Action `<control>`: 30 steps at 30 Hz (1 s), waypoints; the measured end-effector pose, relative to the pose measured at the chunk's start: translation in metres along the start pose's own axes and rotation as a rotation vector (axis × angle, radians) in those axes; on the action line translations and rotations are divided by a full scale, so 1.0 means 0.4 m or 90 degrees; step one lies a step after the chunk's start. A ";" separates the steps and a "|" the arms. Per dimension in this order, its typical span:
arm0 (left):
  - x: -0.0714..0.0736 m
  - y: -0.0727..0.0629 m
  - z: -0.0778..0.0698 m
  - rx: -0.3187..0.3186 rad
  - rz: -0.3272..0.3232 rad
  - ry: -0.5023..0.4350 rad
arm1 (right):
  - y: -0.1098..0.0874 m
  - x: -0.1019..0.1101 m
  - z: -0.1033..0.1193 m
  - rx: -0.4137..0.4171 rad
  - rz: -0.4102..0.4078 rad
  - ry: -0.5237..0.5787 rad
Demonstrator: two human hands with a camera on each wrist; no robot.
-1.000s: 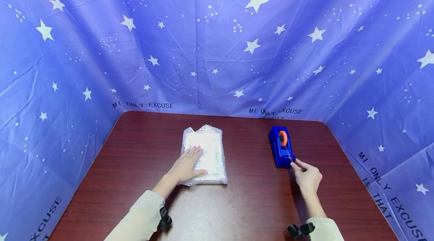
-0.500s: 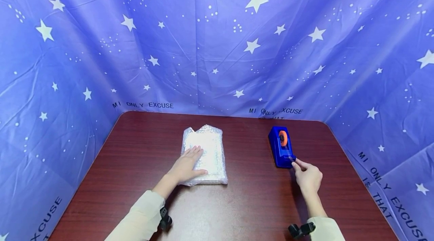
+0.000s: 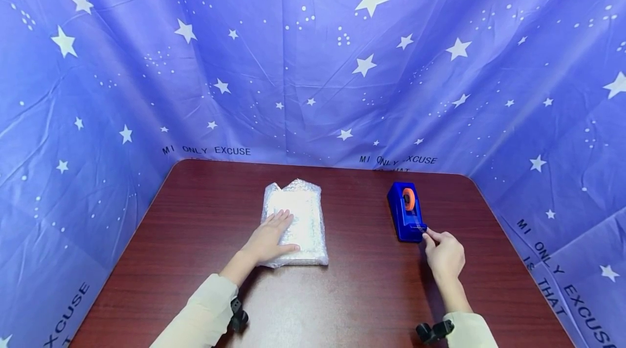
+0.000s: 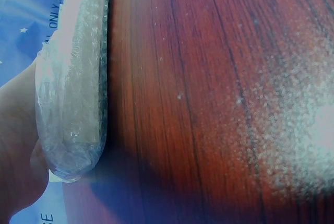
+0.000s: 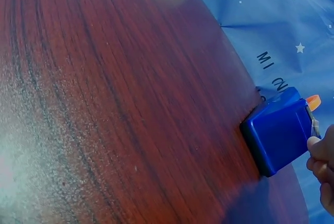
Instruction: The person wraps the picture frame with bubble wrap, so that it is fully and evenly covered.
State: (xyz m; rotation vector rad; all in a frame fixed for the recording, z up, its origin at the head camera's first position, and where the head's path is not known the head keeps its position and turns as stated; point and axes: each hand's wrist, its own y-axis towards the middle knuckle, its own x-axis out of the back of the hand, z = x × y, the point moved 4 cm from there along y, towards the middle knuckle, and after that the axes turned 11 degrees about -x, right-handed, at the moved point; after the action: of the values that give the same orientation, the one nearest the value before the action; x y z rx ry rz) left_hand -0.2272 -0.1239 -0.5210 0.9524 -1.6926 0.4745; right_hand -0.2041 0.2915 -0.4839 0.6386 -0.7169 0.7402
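A flat package in bubble wrap [image 3: 305,223] lies on the table left of centre. My left hand [image 3: 269,239] rests palm down on it, fingers straight and spread. From the side, the left wrist view shows the wrapped edge [image 4: 86,93] of the package. Farther right stands a blue tape dispenser [image 3: 400,217] with an orange-cored tape roll [image 3: 408,199]. At the dispenser's near end, my right hand [image 3: 445,255] pinches the end of the clear tape between thumb and finger. The right wrist view shows the tape [image 5: 315,128] running to those fingertips.
The dark red wooden table [image 3: 362,304] carries both things. A blue curtain [image 3: 313,65] with white stars hangs around its back and sides. Black wrist cameras [image 3: 238,316] sit on both sleeves.
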 end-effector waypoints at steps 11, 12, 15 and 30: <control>-0.005 0.002 -0.003 -0.002 0.012 0.006 | -0.013 0.013 -0.046 0.049 0.016 -0.002; -0.004 0.002 -0.003 -0.002 0.011 0.004 | -0.015 0.015 -0.049 0.055 0.021 0.009; 0.001 0.003 -0.002 -0.001 0.007 0.002 | -0.021 0.022 -0.053 0.046 0.052 0.062; 0.004 0.006 -0.004 -0.001 0.013 0.007 | -0.123 0.051 0.135 0.107 0.267 0.336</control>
State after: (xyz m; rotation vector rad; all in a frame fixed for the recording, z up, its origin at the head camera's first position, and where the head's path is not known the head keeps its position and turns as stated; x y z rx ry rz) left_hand -0.2281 -0.1218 -0.5186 0.9306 -1.6936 0.4916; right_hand -0.1735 0.2314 -0.4491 0.4144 -0.2987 1.3067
